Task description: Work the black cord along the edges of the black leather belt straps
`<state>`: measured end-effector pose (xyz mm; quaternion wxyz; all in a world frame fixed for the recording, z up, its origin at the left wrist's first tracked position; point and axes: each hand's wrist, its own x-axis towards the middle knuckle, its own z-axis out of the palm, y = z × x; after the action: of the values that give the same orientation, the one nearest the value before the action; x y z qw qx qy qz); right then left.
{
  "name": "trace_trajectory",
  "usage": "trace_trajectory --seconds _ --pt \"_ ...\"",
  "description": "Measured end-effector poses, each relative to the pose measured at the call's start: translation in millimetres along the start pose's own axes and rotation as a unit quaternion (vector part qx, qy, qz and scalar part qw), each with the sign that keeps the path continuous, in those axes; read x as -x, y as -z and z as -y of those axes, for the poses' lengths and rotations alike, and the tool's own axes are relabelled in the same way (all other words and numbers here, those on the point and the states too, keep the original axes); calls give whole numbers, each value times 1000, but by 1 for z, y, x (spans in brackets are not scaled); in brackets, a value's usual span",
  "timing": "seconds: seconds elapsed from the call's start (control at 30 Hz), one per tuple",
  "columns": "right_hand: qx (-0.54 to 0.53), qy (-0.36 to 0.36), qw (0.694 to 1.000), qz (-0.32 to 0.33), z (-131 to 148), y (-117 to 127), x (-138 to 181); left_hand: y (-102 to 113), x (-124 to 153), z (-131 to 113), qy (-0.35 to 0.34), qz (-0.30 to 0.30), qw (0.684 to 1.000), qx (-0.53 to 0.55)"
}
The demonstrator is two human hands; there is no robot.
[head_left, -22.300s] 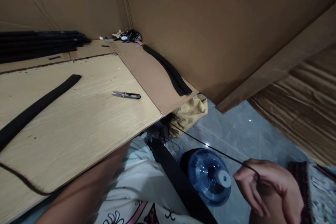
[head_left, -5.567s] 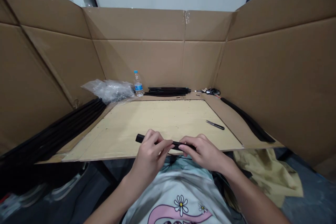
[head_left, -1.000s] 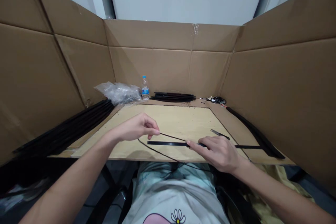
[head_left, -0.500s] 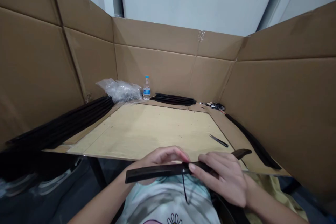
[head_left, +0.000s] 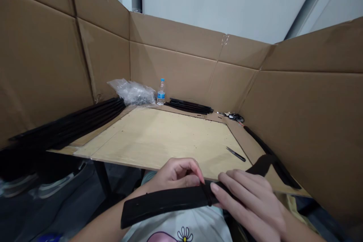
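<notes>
A long black strip (head_left: 164,201) lies across my lap, just in front of the near edge of the wooden board (head_left: 159,141). My left hand (head_left: 177,174) pinches it from behind near its middle. My right hand (head_left: 249,200) lies over its right part with the fingers closed on it; the strip's far end (head_left: 262,163) rises past my knuckles. A thin black thread is wrapped around the strip between the two hands.
Small snips (head_left: 236,154) lie on the board at right. Black strips are stacked at left (head_left: 70,123), at the back (head_left: 190,106) and along the right wall (head_left: 269,155). A water bottle (head_left: 161,92) and a plastic bag (head_left: 132,91) stand at the back. Cardboard walls surround the board.
One second ago my left hand was drawing thread out over the board while the right pressed the strip down. Both hands have since brought the strip to my lap and closer to the camera.
</notes>
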<state>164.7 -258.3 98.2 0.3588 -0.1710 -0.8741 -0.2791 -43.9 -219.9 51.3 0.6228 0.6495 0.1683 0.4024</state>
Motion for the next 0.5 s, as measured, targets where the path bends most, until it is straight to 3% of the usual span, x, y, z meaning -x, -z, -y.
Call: trace_trajectory --seconds 0.13,0.3,0.4,0.5 --pt "-7 -23 997 74 -1 13 -3 -5 -1 0 -5 -25 999 19" --pt "22 8 999 35 -10 2 0 -15 -4 0 -20 -109 994 -8" --pt "49 -14 999 19 -18 -16 2 -19 -6 3 -37 -158 983 -81" --pt "58 -55 996 27 -27 -29 3 -22 -8 5 -28 -214 951 -223"
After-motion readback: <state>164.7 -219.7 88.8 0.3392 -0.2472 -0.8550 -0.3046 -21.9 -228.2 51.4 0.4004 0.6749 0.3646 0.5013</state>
